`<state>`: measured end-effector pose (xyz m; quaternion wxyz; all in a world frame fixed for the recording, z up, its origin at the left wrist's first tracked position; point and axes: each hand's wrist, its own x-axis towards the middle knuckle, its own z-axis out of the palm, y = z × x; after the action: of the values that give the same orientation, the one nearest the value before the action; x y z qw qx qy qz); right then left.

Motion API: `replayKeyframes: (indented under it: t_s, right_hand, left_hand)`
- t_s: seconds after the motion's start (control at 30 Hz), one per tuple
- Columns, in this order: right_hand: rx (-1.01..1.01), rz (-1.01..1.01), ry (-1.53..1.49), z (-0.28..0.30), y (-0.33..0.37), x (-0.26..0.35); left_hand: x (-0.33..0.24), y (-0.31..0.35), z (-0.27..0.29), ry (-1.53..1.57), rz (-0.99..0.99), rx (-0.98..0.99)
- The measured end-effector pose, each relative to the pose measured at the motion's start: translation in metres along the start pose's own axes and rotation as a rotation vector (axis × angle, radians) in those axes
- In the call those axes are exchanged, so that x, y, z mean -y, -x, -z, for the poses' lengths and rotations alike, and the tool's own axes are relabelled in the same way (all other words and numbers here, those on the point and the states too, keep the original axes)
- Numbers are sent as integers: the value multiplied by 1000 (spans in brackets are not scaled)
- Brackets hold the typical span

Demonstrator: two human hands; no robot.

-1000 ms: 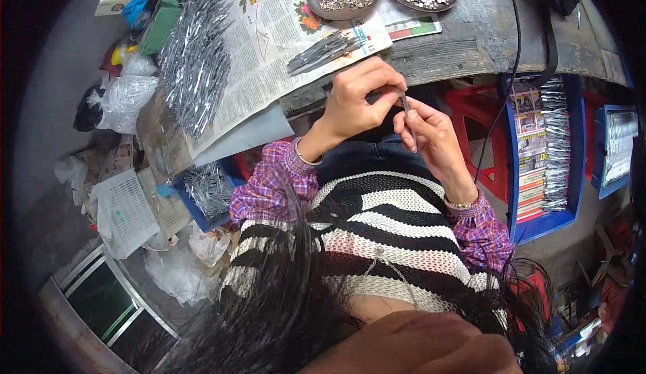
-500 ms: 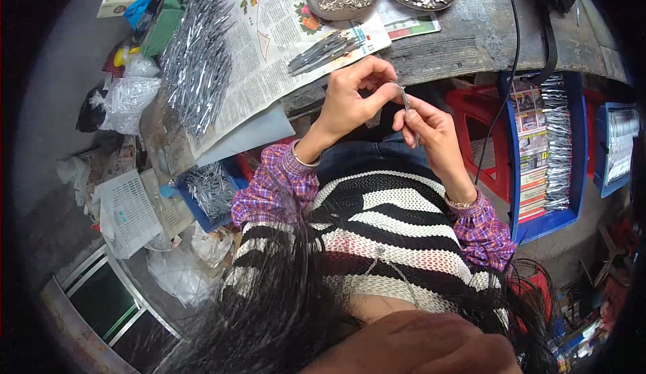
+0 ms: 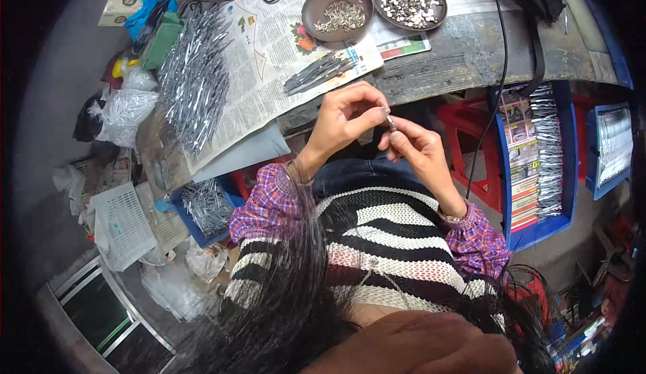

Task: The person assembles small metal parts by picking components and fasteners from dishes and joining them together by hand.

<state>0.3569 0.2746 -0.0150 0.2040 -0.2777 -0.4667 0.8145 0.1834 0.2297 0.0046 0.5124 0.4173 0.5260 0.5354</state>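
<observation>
Two bare hands meet just off the near edge of the worktop (image 3: 464, 54), in front of the person's striped knitted top (image 3: 397, 222), with a slim grey metal piece (image 3: 391, 123) between them. The left hand (image 3: 343, 122) pinches its upper end, thumb against forefinger, the other fingers curled. The right hand (image 3: 420, 152) grips the lower end between thumb and bent fingers, so both sets of fingers are closed on the same piece. Much of it is covered by the fingers, and its exact form is too small to tell. Plaid purple sleeves (image 3: 272, 202) gather at both wrists.

Beyond the hands, a newspaper (image 3: 266, 98) lies on the worktop. It carries a small bunch of grey metal strips (image 3: 316, 75) near the left hand and, farther left, a large heap of similar strips (image 3: 195, 78). Two round dark dishes stand side by side at the back: the left dish (image 3: 312, 19) holds small, thin silvery bits (image 3: 344, 16), the right dish (image 3: 439, 19) flat, shiny round ones (image 3: 408, 2).

Right of the person, a long blue tray (image 3: 570, 165) holds a row of metal pieces (image 3: 549, 152) beside printed paper (image 3: 519, 155); a red stool (image 3: 449, 115) stands next to it. Lower left, a blue bin (image 3: 200, 237) holds more metal pieces (image 3: 205, 206).
</observation>
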Motion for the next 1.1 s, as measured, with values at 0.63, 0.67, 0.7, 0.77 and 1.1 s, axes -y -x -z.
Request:
replayKeyframes:
  t_s: [0.63,0.67,0.7,0.77,1.1]
  right_hand:
    - [-292,674,1537,98,-153,109]
    - [-289,654,1568,99,-157,109]
    - [-284,652,1576,100,-159,107]
    - [-246,680,1566,99,-158,106]
    - [-275,612,1368,93,-134,101]
  left_hand:
    - [-11,23,19,118,-21,-278]
    - [-10,24,20,142,-20,-278]
    - [-9,25,21,150,-22,-280]
    - [-4,26,23,181,-34,-272]
    - [-1,26,30,190,5,-202]
